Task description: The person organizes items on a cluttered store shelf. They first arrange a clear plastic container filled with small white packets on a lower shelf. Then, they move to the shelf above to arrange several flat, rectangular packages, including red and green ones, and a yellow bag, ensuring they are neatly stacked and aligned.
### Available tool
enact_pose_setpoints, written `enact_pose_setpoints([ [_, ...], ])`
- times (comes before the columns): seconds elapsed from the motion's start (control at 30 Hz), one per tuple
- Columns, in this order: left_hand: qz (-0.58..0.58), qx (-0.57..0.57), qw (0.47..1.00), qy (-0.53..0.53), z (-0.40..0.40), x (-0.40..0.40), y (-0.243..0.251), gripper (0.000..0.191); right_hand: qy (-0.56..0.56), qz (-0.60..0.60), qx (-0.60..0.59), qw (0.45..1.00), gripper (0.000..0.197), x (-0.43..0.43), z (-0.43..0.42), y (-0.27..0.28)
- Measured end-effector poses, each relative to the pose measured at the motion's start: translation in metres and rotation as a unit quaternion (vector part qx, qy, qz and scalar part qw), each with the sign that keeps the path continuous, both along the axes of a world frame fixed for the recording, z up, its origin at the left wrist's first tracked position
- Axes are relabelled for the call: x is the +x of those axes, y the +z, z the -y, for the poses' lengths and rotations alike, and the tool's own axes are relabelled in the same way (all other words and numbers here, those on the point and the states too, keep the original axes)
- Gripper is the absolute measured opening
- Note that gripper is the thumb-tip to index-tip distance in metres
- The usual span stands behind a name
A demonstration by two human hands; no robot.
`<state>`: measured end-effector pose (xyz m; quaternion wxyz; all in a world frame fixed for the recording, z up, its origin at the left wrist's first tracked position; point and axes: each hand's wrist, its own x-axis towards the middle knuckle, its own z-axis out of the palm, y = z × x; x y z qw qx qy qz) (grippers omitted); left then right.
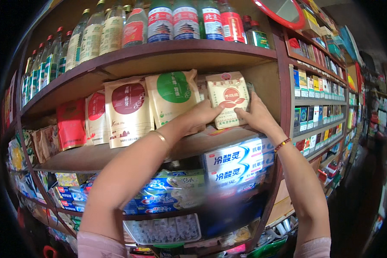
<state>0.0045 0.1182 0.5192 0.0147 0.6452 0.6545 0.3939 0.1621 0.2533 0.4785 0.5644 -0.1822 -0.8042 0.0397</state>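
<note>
Both my hands are around a cream paper tea packet [229, 92] with a red leaf emblem, standing upright at the right end of a wooden shelf [187, 142]. My left hand [209, 113] grips its left side, thumb across the front. On the packet's right edge lies my right hand [256, 111], its fingers mostly hidden behind. Just left of it stands a kraft pouch with a green circle [172, 93]. Further along are a kraft pouch with a maroon circle [129, 109], a smaller one with a red circle [96, 113] and a red pouch [71, 125].
Glass bottles [187, 21] line the shelf above. Below are stacked toothpaste boxes [229, 164] and a clear plastic tray [167, 229] of small items. A wooden upright [282, 74] separates this bay from racks of small boxes [319, 85] on the right. A red-rimmed mirror [283, 13] hangs above.
</note>
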Motion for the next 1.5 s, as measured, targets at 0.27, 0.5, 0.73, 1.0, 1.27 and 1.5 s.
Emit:
enact_pose_setpoints([
  [0.27, -0.326, 0.288, 0.878, 0.200, 0.118, -0.078, 0.018, 0.039, -0.091, -0.084, 0.291, 0.949, 0.041, 0.006, 0.040, 0.010],
  [0.5, -0.507, 0.126, 0.785, 0.333, 0.114, -0.089, -0.004, 0.060, -0.296, 0.413, 0.476, 0.718, 0.023, -0.083, 0.082, 0.044],
  [0.73, -0.515, 0.168, 0.760, 0.359, 0.118, -0.110, -0.008, 0.055, -0.299, 0.399, 0.480, 0.722, 0.027, -0.113, 0.048, 0.037],
  [1.0, -0.484, 0.181, 0.767, 0.381, 0.114, -0.104, -0.005, 0.053, -0.322, 0.507, 0.430, 0.675, 0.035, -0.139, 0.052, 0.029],
  [1.27, -0.479, 0.153, 0.776, 0.380, 0.118, -0.102, -0.004, 0.055, -0.377, 0.556, 0.435, 0.599, 0.046, -0.164, 0.022, 0.035],
  [1.5, -0.476, 0.149, 0.775, 0.387, 0.117, -0.098, -0.003, 0.055, -0.384, 0.567, 0.445, 0.577, 0.053, -0.210, -0.028, 0.028],
])
